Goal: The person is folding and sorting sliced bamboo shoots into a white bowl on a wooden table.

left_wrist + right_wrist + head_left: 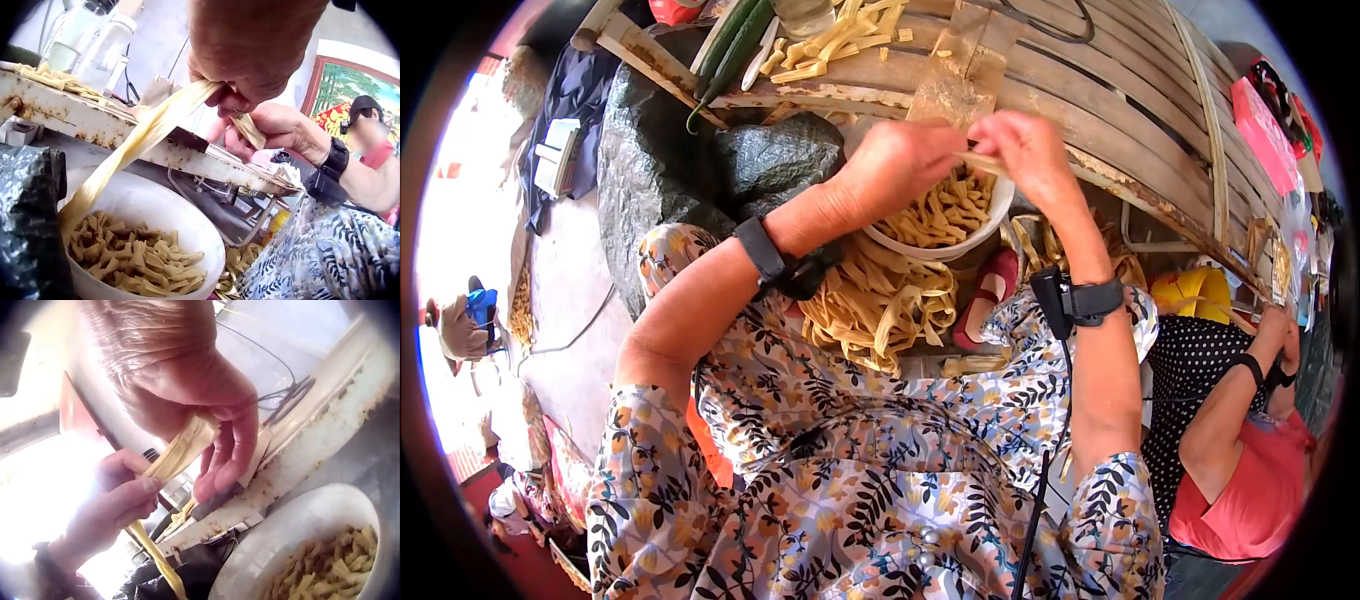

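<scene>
A long pale yellow, flat, pliable strip runs between both hands above a white bucket. My left hand pinches it between thumb and fingers, and its long tail hangs past the bucket's rim. Close on the right, my right hand holds the strip's short end, with its fingers bent around it. In the right wrist view that short end spans from the left fingertips to the right hand. Inside the bucket lie many short knotted pieces of the same material.
Long loose strips are heaped below the bucket. Behind it stands a slatted bench with a rusty edge, bearing more yellow pieces and green cucumbers. A dark plastic bag is at left; another person sits at right.
</scene>
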`<control>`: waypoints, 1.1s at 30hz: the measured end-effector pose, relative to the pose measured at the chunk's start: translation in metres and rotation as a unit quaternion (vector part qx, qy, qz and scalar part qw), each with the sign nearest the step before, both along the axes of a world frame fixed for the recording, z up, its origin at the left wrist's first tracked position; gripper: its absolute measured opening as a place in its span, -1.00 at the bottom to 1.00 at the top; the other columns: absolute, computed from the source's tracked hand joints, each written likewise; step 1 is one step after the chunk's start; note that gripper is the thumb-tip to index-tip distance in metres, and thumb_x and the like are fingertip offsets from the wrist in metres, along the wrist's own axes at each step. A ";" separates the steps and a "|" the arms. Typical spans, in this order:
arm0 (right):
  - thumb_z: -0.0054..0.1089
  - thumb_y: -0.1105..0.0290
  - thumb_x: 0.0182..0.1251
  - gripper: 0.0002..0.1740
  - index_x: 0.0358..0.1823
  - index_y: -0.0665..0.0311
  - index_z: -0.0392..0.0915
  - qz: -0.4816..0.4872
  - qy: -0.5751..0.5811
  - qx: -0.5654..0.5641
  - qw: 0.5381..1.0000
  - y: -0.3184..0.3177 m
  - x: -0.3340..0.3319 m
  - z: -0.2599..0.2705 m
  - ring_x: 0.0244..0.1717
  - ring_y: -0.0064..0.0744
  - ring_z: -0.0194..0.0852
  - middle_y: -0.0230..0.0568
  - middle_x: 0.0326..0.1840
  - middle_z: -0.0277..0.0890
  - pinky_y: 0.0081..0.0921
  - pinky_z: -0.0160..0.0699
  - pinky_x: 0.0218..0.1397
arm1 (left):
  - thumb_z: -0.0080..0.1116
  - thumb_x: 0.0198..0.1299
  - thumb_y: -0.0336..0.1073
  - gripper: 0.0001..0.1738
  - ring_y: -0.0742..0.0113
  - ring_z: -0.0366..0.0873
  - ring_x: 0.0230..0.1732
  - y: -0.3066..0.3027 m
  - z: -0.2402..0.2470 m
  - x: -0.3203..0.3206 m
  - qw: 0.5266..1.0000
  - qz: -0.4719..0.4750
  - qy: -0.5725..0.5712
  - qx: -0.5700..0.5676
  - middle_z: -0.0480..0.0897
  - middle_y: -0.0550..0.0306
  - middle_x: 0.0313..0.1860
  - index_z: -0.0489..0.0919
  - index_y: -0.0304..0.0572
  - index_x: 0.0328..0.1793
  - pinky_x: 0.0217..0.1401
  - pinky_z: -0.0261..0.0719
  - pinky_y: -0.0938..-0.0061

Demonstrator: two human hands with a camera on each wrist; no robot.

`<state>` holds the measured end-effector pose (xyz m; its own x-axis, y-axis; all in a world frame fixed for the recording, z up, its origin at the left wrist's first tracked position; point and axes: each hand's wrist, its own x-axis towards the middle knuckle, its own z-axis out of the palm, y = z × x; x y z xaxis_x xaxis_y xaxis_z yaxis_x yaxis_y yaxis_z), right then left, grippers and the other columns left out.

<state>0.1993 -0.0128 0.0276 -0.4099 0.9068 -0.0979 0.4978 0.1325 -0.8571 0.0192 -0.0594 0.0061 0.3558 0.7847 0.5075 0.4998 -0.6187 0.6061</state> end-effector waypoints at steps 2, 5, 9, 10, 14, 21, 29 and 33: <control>0.04 0.36 0.25 -0.80 -0.35 0.35 0.56 0.013 -0.019 -0.152 0.988 -0.008 0.000 0.002 -0.72 -0.64 0.31 -0.27 -0.64 0.46 -0.65 0.31 -0.61 | 0.08 0.02 -0.46 -0.93 0.02 0.48 -0.43 -0.003 0.005 0.000 0.997 -0.026 0.069 -0.009 0.52 0.00 -0.45 0.51 -0.24 -0.33 -0.39 0.46 0.42; 0.15 0.32 0.18 -0.78 -0.35 0.37 0.57 0.079 -0.079 -0.200 0.973 -0.007 0.005 -0.009 -0.80 -0.72 0.14 -0.38 -0.72 0.41 -0.74 0.07 -0.70 | 0.11 0.01 -0.48 -0.91 0.23 0.52 -0.46 0.000 0.008 -0.007 0.998 -0.052 0.047 -0.003 0.54 0.10 -0.45 0.53 -0.25 -0.31 -0.39 0.45 0.51; 0.23 0.22 0.13 -0.68 -0.29 0.38 0.57 0.238 0.169 -0.290 0.911 -0.029 0.000 0.016 -0.78 -0.79 0.12 -0.42 -0.65 0.44 -0.78 0.03 -0.69 | 0.15 0.07 -0.43 -0.93 0.62 0.45 -0.44 0.001 0.043 -0.021 0.929 -0.182 -0.112 -0.301 0.56 0.32 -0.44 0.56 -0.24 -0.30 -0.39 0.40 0.71; 0.25 0.20 0.12 -0.66 -0.27 0.38 0.57 0.258 0.205 -0.289 0.899 -0.033 -0.002 0.032 -0.79 -0.80 0.10 -0.40 -0.61 0.46 -0.78 0.02 -0.69 | 0.15 0.10 -0.40 -0.93 0.70 0.41 -0.44 0.002 0.057 -0.023 0.891 -0.223 -0.183 -0.350 0.55 0.37 -0.44 0.57 -0.24 -0.31 -0.40 0.37 0.78; 0.22 0.09 0.12 -0.41 -0.02 0.50 0.41 0.284 0.422 -0.222 0.832 -0.041 0.000 0.070 -0.81 -0.83 0.04 -0.43 -0.62 0.43 -0.78 -0.01 -0.70 | -0.03 0.26 -0.27 -0.83 0.77 0.31 -0.54 0.007 0.095 -0.021 0.891 -0.199 -0.246 -0.326 0.50 0.41 -0.43 0.51 -0.17 -0.17 -0.55 0.19 0.88; 0.18 0.48 0.15 -0.67 -0.02 0.38 0.47 0.099 0.226 -0.064 0.967 -0.027 -0.006 0.034 -0.58 -0.70 0.45 -0.39 -0.55 0.53 -0.77 0.31 -0.59 | -0.06 0.26 -0.08 -0.62 0.60 0.29 -0.66 0.004 0.010 0.001 0.668 -0.279 -0.361 -0.588 0.48 0.17 -0.45 0.44 -0.26 -0.03 -0.63 0.28 0.77; 0.30 0.21 0.00 -0.65 -0.17 0.18 0.57 0.061 0.026 0.300 0.952 -0.012 -0.014 0.000 -0.49 -0.39 0.41 -0.28 -0.30 0.48 -0.52 0.40 -0.40 | 0.02 0.22 -0.19 -0.70 0.60 0.32 -0.61 0.006 -0.023 0.011 0.652 -0.186 -0.491 -0.547 0.51 0.19 -0.45 0.46 -0.35 -0.15 -0.55 0.31 0.77; 0.28 0.18 0.01 -0.72 -0.34 0.22 0.59 -0.060 -0.063 0.343 0.936 -0.020 -0.022 0.003 -0.49 -0.20 0.40 -0.19 -0.41 0.49 -0.44 0.39 -0.41 | -0.04 0.24 -0.29 -0.80 0.62 0.34 -0.59 0.003 -0.001 0.012 0.808 0.024 -0.420 -0.413 0.51 0.23 -0.48 0.51 -0.29 -0.19 -0.51 0.37 0.76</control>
